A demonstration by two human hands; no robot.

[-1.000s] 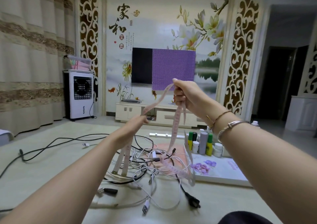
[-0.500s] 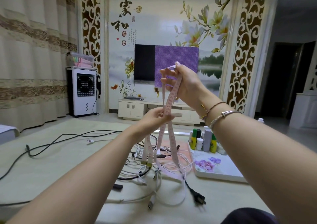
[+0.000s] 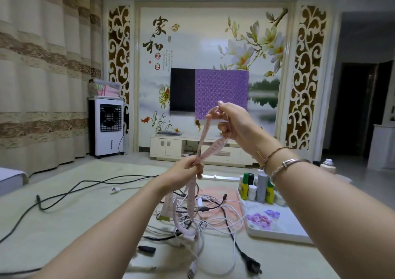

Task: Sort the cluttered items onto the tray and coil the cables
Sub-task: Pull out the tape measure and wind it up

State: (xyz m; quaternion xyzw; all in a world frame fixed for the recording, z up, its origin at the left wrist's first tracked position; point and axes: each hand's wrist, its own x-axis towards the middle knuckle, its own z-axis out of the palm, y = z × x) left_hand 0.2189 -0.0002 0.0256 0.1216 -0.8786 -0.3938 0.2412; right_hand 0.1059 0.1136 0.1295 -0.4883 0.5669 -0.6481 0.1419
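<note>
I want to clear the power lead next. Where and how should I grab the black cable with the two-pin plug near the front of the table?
Probably grip the black cable's plug body, coming from above on the right. It lies apart from the tangle of white cables, near the table's front edge, and is thick and rigid enough to pinch.

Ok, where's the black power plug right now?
In the head view the black power plug lies low and right of centre on the pale surface, at the near edge of the tangled cables, in front of the flowered tray.

Home living room: wall television [image 3: 182, 92], curtains [image 3: 42, 75].
</note>
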